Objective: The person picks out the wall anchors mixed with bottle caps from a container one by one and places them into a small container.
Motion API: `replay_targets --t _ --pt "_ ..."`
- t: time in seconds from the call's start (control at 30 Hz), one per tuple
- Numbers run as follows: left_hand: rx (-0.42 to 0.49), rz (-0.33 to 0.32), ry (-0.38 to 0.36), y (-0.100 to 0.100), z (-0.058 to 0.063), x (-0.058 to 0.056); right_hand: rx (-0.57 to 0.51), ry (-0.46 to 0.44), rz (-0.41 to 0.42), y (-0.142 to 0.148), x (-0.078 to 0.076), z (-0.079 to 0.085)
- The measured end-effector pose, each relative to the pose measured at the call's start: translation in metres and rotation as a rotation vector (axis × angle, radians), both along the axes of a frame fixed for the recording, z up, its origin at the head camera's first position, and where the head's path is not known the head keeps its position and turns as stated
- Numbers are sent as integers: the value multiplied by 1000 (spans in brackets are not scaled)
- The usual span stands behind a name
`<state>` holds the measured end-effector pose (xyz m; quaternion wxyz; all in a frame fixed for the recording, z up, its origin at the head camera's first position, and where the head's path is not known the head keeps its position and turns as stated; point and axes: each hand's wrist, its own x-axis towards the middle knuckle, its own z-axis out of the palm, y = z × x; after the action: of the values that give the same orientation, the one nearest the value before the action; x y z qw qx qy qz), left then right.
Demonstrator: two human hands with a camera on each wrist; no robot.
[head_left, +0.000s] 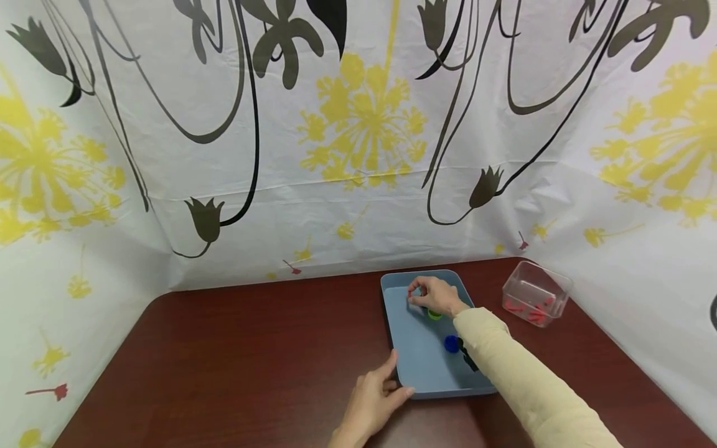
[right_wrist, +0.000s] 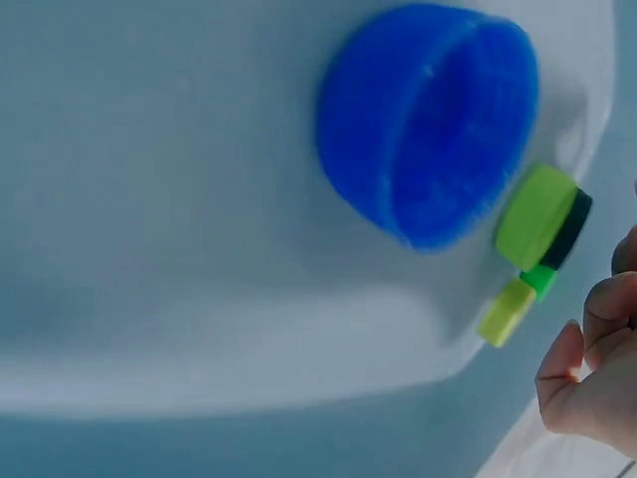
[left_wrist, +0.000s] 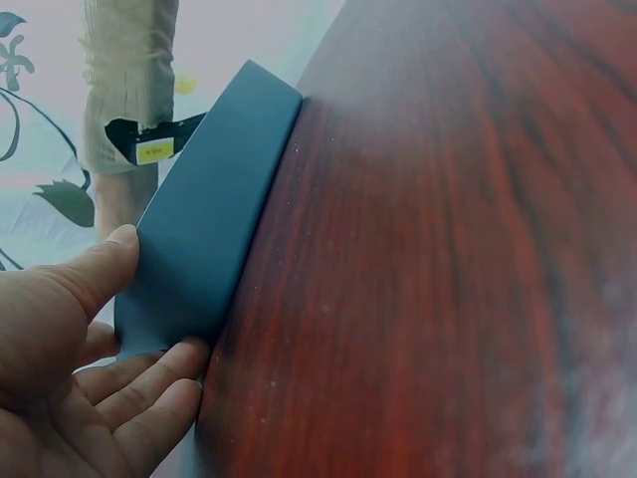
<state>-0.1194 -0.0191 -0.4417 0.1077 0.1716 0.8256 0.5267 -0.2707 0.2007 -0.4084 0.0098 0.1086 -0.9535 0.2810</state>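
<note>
My left hand (head_left: 371,401) holds the near left corner of a blue-grey tray (head_left: 411,367), thumb at the front edge and index finger along the left side. In the left wrist view its other fingers curl near the tray's outer wall (left_wrist: 214,199). Over the far part of the tray, my right hand (head_left: 439,295) pinches a small red piece (head_left: 411,295), mostly hidden by the fingers. A blue bottle cap (right_wrist: 428,124) lies nearer the front of the tray. Beyond it, in the right wrist view, are a lime-green cap (right_wrist: 535,217) with a black side and a yellow-green piece (right_wrist: 507,312).
A clear plastic box (head_left: 536,289) with several red pieces stands right of the tray on the dark red-brown table (head_left: 252,361). Patterned white cloth (head_left: 347,230) hangs behind and along the sides. A black strap (left_wrist: 154,139) wraps the right sleeve.
</note>
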Motion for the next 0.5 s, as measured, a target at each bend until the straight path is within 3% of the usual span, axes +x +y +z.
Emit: replay_targets --t 0.23,0.5 --pt "17 -4 5 -1 1 1 -40 69 -34 18 1 10" --pt "14 0 25 0 2 3 -140 179 -148 50 11 19"
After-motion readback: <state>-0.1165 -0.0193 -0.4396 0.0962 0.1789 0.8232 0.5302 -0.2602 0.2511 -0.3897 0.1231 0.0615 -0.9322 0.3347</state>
